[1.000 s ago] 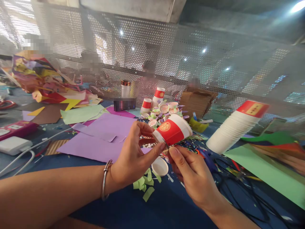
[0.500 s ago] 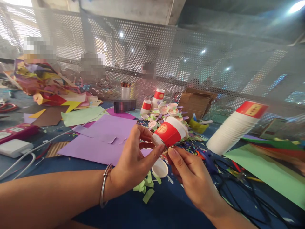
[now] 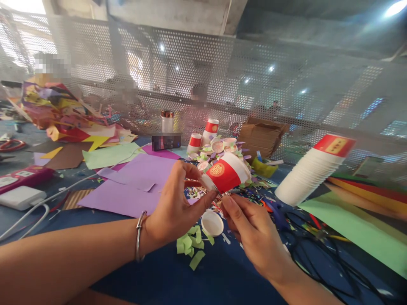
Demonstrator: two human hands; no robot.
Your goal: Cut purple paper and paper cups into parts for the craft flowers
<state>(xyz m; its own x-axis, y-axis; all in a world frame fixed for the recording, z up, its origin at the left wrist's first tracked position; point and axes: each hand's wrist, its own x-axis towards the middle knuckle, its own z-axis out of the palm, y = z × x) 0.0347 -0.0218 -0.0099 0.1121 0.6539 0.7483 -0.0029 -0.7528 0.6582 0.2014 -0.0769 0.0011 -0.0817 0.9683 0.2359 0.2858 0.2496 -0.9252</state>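
Observation:
Tilted on its side in front of me is a red and white paper cup (image 3: pixel 225 173) with a gold emblem. My left hand (image 3: pixel 182 199) pinches its base end between thumb and fingers. Below the cup, my right hand (image 3: pixel 246 220) is closed on a thin metal blade (image 3: pixel 218 192) whose tip meets the cup near the base. Most of that tool is hidden by my fingers, so its exact kind cannot be made out. Under my hands lie a round white cup bottom (image 3: pixel 212 223) and several light green paper strips (image 3: pixel 193 243).
A leaning stack of paper cups (image 3: pixel 308 173) stands at the right, beside green paper sheets (image 3: pixel 356 228) and black cables (image 3: pixel 305 254). Purple paper (image 3: pixel 127 203) lies left. Behind are a heap of cut cup pieces (image 3: pixel 219 148), a jar (image 3: pixel 167 123) and cardboard (image 3: pixel 263 137).
Both hands stay close to where they were, with the cup shifted and turned slightly. The blade remains at the cup's base. At the right, the paper sheets have shifted.

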